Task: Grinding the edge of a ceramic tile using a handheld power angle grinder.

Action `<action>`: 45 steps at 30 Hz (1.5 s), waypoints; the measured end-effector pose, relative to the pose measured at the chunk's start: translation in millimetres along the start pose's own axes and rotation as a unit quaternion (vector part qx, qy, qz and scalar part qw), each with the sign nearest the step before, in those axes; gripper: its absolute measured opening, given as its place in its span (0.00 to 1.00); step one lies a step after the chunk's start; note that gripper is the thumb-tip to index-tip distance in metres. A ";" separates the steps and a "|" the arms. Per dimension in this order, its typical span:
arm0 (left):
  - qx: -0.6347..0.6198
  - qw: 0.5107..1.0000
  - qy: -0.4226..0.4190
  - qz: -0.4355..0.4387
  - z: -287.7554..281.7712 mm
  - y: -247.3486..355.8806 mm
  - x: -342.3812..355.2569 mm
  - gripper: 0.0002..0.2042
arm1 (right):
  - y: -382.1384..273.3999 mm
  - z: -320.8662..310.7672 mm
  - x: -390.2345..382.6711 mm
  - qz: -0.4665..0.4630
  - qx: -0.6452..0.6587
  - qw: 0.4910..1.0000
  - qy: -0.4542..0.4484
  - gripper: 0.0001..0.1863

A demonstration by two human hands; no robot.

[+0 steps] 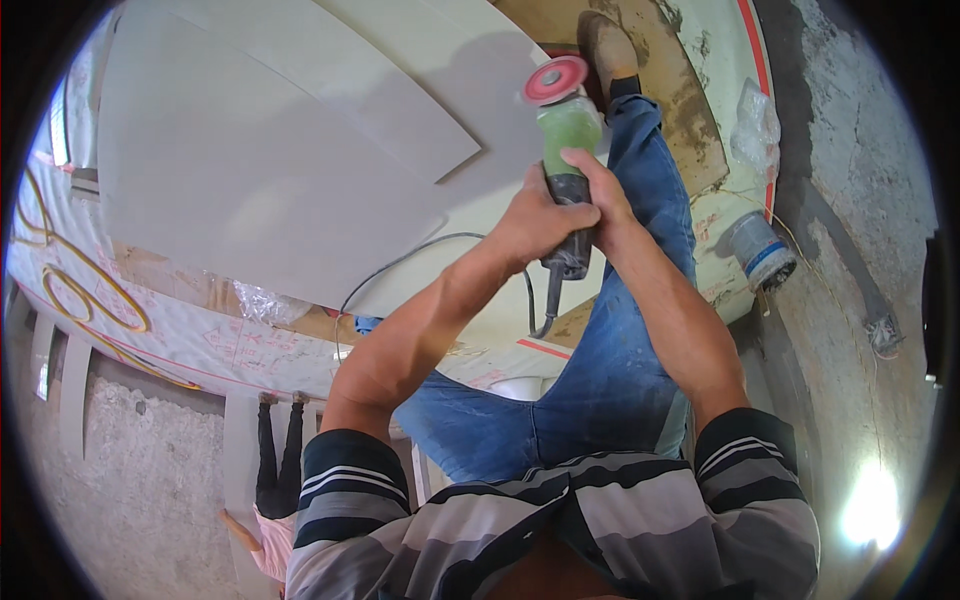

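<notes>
A green and black angle grinder (570,130) points away from me, with a red-pink disc (538,92) at its far end. My left hand (538,228) is closed round the black rear handle from the left. On the other side, my right hand (606,196) grips the body where green meets black. From the tool's rear a dark power cord (534,320) loops down and runs left over large pale grey panels (250,190). The disc is by the panels' right edge, close to my shoe; whether it touches a panel I cannot tell.
My jeans-clad leg (655,200) stretches along the grinder's right. A round bucket-like container (762,255) and crumpled clear plastic (755,130) lie farther right. Yellow hose (70,290) coils at the left. Another person (275,500) stands at the lower left.
</notes>
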State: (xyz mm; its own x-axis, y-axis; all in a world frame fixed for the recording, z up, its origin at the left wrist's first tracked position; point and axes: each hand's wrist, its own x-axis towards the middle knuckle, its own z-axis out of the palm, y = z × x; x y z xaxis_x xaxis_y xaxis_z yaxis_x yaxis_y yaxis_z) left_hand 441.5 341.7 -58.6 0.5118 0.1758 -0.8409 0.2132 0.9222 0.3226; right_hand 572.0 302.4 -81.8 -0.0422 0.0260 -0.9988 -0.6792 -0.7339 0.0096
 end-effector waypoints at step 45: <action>-0.206 0.944 -0.211 0.149 -82.3 48.4 16.3 0.26 | -47.6 52.9 -40.2 -0.002 0.002 0.923 -0.385 0.38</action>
State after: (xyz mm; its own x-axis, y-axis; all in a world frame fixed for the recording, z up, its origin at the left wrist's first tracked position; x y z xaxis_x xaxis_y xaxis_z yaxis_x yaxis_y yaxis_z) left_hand 391.7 417.5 -92.4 0.8028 0.3756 -0.4631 -0.2896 0.9245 0.2478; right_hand 567.3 372.2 -39.5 -0.5476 0.5041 -0.6679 -0.6828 -0.7306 0.0085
